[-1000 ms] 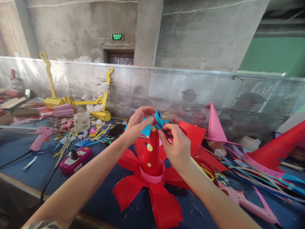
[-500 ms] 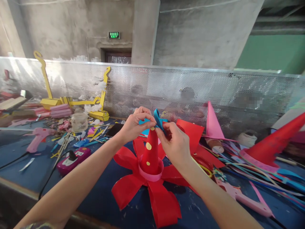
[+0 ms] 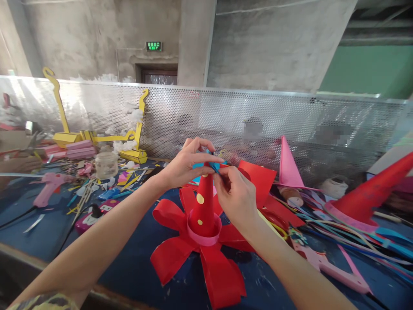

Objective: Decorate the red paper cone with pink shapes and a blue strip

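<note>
A red cone with pale yellow dots stands upright inside a pink ring. Red looped petals spread out around its base on the blue table. At the cone's tip, a folded blue strip is pinched between my two hands. My left hand comes from the left, with its fingers closed on the strip and partly covering it. From the right, my right hand holds the strip's lower side between thumb and fingers. The exact contact with the tip is hidden by my fingers.
Pink glue guns lie at left and right. A purple power strip, a clear jar and scraps cover the left side. Right are a pink cone, a red cone hat and coloured strips. Another person's hand shows far left.
The blue loop that stood up at the tip is now pressed down under my left fingers. My left hand has shifted over it. Another person's hand has appeared at the far left.
</note>
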`<state>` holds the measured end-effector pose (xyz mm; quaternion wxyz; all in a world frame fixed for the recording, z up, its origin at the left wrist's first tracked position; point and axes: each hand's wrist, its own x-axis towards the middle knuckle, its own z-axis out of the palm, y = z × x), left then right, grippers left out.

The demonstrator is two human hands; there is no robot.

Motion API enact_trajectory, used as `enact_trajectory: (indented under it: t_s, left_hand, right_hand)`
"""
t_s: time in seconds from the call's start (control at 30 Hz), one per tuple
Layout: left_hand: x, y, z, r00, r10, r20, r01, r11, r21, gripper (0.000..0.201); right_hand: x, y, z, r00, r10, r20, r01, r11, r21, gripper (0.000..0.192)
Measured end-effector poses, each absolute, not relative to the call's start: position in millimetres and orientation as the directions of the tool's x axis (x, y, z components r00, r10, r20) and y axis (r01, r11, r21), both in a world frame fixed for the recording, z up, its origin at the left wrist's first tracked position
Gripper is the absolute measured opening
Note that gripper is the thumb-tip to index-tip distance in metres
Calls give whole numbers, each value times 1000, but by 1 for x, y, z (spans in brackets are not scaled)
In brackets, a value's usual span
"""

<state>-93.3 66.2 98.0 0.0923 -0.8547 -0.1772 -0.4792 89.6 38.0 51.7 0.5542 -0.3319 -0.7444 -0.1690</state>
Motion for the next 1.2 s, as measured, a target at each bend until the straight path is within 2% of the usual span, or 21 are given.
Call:
enact_trajectory:
  t_s: [0.17,0.27,0.33,0.4,0.57,0.83,1.07,1.2]
  left_hand:
    - [-94,61,118,657,150,739,425,-883,-198,17]
    - [-95,58,129,714,133,687,411,-874,-258,19]
    - [-94,56,133,733,133,667,400,-877,-265,18]
    - [-94,56,135,740,145,656,392,-886,-247,17]
    - [-93,60,136,756,172,632,393,-891,-227,16]
    - [-90,66,137,767,154,623,369,-900,-233,18]
    - [-95,64,141,778,150,610,356,-906,-231,18]
    - [-93,64,142,777,130,616,353,-900,-255,21]
  right_hand:
    - [89,39,52,-161,229,960,693,719,-55,10]
    - [89,37,54,-132,260,957,664,740,-110,12]
    - [90,36,55,-118,295,948,653,743,-150,15]
    - [90,35,55,-138,297,945,658,740,-137,16]
    - [90,36,56,-200,245,949,665,745,-52,20]
    - [91,36,52,-189,178,966,659,752,-10,24]
    - [93,36,51,-156,207,966,684,728,-46,22]
    - [94,35,53,-132,266,955,649,752,-120,22]
